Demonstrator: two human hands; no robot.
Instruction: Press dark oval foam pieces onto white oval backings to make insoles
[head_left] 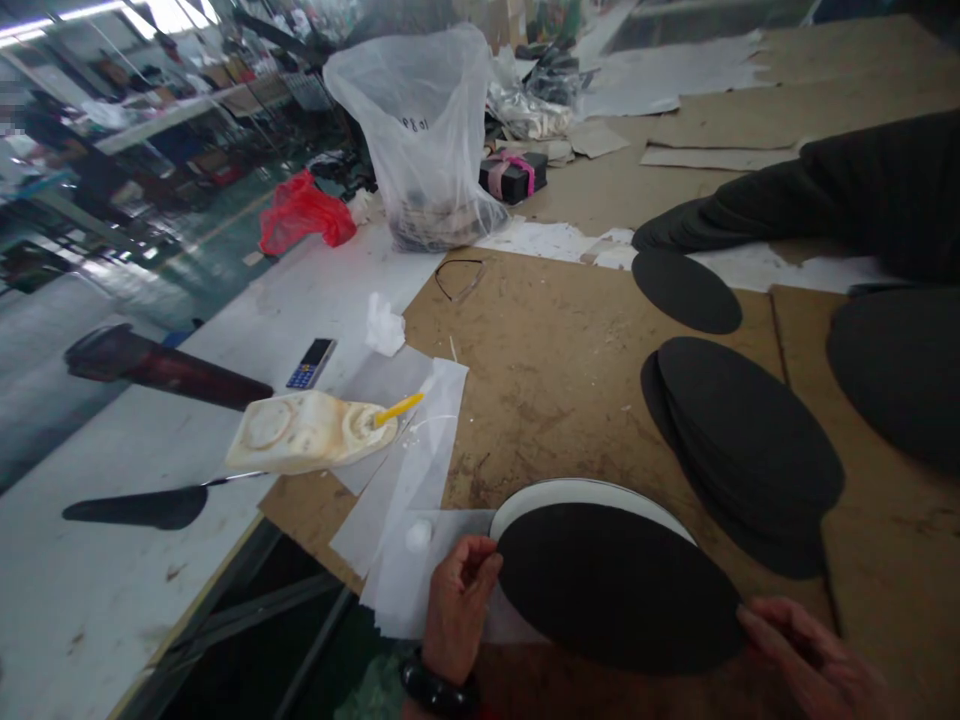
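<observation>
A black oval sheet (615, 590) is stretched between my two hands at the front of the work surface. My left hand (461, 600), with a dark bracelet at the wrist, pinches its left end. At the opposite end, my right hand (806, 650) grips the edge between thumb and fingers. Behind and partly under this sheet shows a white oval piece (570, 492), of which only the far rim is visible. To the right lies a stack of black ovals (750, 430), with a single black oval (686, 290) beyond it.
A cream plastic container (300, 432) with a yellow stick (399, 408) stands on the left, near a phone (311, 362) and a black-handled tool (142, 508). Glasses (459, 278) rest farther back, before a clear plastic bag (427, 140). More black ovals (907, 370) lie at right.
</observation>
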